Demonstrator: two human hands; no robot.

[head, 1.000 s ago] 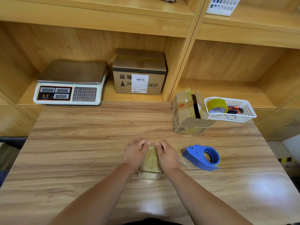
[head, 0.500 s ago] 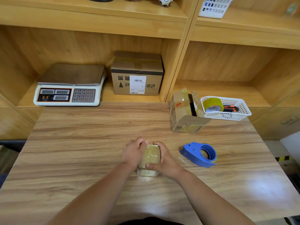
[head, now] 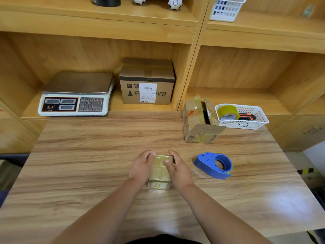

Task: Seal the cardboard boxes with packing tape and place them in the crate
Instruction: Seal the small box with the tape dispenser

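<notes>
two hands grip one small box at the near centre of the table [head: 88, 155]. from the left: a weighing scale [head: 75, 95] sits on the low shelf, with a large labelled carton [head: 146, 81] just beside it on its right. on the table, the left hand [head: 142, 166] holds the left side of the small box [head: 160, 171], fingers curled together against that side. the small box is wrapped in yellowish tape and rests on the tabletop. its long axis runs from the person toward the shelf, far end angled slightly right. the right hand [head: 179, 170] grips the right side, thumb laid across the top face, other fingers curled over the far right edge. further right, an open cardboard box [head: 198, 120] stands near the table's back edge, flaps up. a blue tape dispenser [head: 213, 165] lies near the right hand, apart from it. a white basket [head: 255, 120] just beside the open cardboard box holds a tape roll [head: 227, 111].
</notes>
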